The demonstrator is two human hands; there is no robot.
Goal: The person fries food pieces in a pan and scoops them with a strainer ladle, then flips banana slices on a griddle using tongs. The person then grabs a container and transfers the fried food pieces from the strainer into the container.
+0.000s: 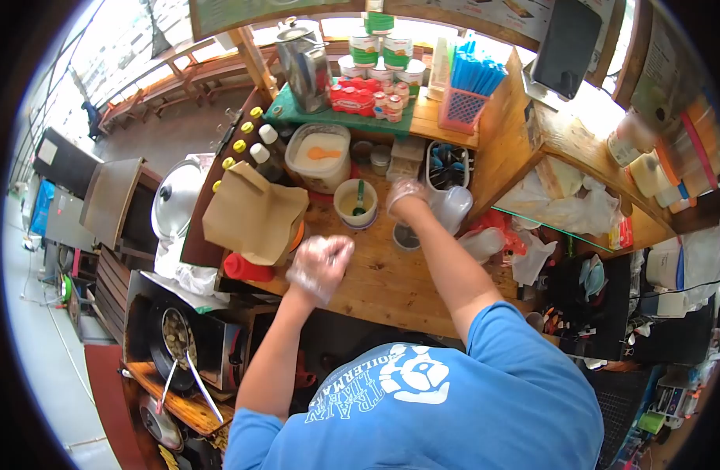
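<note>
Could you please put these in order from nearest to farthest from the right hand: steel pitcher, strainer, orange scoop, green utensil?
From the right hand:
1. Green utensil, just left, in the small tub.
2. Orange scoop, farther left, in the larger container.
3. Steel pitcher, back left.
4. Strainer, far left, over the pan.
</note>
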